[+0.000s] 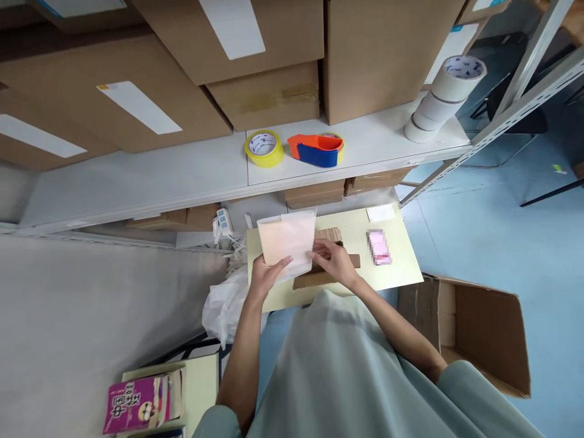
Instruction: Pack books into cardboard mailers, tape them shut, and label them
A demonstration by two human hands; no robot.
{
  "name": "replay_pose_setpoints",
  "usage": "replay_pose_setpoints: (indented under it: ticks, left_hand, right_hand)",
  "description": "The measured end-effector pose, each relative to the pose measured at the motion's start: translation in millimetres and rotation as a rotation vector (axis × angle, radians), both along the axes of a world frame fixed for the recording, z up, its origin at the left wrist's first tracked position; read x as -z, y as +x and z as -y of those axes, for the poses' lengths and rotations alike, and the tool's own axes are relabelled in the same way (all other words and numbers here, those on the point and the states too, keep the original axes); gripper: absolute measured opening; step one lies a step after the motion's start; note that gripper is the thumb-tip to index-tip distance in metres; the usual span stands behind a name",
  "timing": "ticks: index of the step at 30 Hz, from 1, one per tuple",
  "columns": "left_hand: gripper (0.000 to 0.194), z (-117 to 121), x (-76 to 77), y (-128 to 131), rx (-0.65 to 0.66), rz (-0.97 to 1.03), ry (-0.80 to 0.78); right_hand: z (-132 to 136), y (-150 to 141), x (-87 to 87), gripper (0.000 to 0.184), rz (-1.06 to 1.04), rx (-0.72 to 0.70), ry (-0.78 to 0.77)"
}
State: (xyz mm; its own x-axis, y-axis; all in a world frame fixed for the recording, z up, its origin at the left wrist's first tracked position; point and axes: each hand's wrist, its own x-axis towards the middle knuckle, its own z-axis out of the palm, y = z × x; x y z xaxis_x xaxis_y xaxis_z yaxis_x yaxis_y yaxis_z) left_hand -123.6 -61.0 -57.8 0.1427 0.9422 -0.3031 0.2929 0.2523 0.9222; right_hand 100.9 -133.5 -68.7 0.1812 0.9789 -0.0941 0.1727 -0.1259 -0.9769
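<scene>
A flat, rectangular packet wrapped in thin white sheet (289, 240) is held up over a small table. My left hand (266, 275) is closed on its lower left side, with the thumb across the front. At the right edge of the wrapping, the fingers of my right hand (335, 260) pinch the sheet. Whatever is inside shows only as a pale cream area on the left. Behind and below the packet lies a small open cardboard box (314, 280), partly covered by the packet and my right hand.
The cream table (401, 267) also bears a blurred pink item (378, 247) and a white card (380, 213). A shelf (182, 176) above carries yellow tape (264, 148), a tape dispenser (317, 150), stacked rolls (444, 97) and cartons (264, 103). An open carton (488, 328) stands right.
</scene>
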Motion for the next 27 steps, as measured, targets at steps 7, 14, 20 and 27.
replay_pose_setpoints:
  ticks: [7,14,20,27]
  left_hand:
    - [0.065,18,1.1,33,0.062,-0.041,-0.024]
    - [0.063,26,17.0,52,0.150,-0.017,-0.006]
    - [0.087,10,73.8,22,-0.032,-0.173,-0.001]
    - [0.081,11,138.0,-3,-0.156,-0.160,-0.345]
  right_hand:
    - [12,33,8.1,0.023,0.007,-0.028,-0.015]
    - [21,61,9.4,0.034,0.103,-0.164,0.061]
    - [5,93,8.7,0.024,0.344,-0.235,0.076]
    - [-23,97,-13.9,0.027,0.738,-0.405,-0.042]
